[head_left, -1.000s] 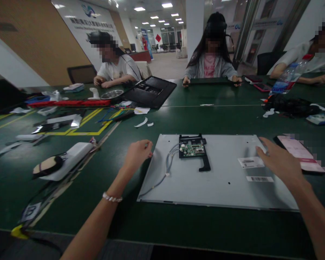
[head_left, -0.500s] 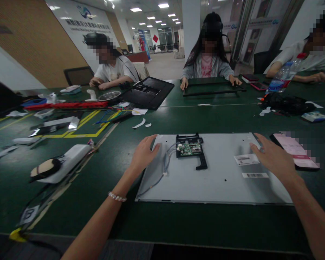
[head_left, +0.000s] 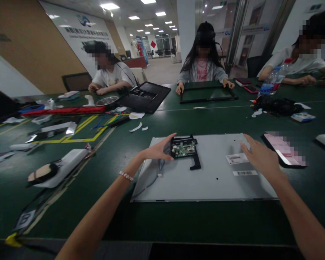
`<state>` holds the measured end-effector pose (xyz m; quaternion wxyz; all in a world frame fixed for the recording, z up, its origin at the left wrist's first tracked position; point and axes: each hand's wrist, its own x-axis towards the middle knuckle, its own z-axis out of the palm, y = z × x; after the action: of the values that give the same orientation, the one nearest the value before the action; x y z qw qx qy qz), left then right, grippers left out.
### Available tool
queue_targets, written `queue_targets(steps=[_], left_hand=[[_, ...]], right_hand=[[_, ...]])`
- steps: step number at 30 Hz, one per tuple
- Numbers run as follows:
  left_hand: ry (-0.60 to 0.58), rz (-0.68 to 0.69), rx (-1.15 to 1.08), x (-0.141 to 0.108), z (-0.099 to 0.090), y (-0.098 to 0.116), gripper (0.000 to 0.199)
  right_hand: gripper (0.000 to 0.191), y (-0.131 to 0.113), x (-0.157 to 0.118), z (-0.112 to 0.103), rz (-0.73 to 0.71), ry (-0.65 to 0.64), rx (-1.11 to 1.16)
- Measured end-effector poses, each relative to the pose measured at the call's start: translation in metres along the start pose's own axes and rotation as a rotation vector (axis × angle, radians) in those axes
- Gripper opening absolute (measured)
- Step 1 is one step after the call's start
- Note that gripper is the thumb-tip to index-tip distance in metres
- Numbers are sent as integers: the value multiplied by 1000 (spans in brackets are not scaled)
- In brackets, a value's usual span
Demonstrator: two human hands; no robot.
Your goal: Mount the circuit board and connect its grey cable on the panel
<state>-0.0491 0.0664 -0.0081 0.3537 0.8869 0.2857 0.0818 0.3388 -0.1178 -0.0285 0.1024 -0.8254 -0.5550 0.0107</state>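
A grey metal panel (head_left: 178,186) lies flat on the green table in front of me. On its upper left part sits a green circuit board (head_left: 183,148) in a black bracket (head_left: 196,162), with thin cables (head_left: 154,180) running down to the panel's lower left corner. My left hand (head_left: 158,150) is over the panel at the board's left edge, thumb and fingers spread; whether it touches the board I cannot tell. At the panel's right edge is my right hand (head_left: 261,155), fingers apart, near two white labels (head_left: 237,158).
A pink-screened phone (head_left: 283,150) lies right of the panel. Across the table a person holds a black frame (head_left: 208,100); a black cover (head_left: 148,95) lies beside it. Bottles (head_left: 271,81) and a black bundle (head_left: 277,105) are at the far right. A white device (head_left: 70,162) lies left.
My left hand has moved right, from the panel's left edge to the circuit board. My right hand stays by the panel's right edge. The whole view has shifted slightly.
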Motion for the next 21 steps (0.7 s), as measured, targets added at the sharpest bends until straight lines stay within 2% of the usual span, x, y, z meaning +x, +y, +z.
queue_targets(steps=[15, 21], left_hand=[[-95, 107, -15, 14, 35, 32, 113], [-58, 121, -18, 13, 45, 35, 111]], right_hand=[[58, -4, -1, -2, -39, -18, -40], [58, -4, -1, -2, -43, -8, -44]])
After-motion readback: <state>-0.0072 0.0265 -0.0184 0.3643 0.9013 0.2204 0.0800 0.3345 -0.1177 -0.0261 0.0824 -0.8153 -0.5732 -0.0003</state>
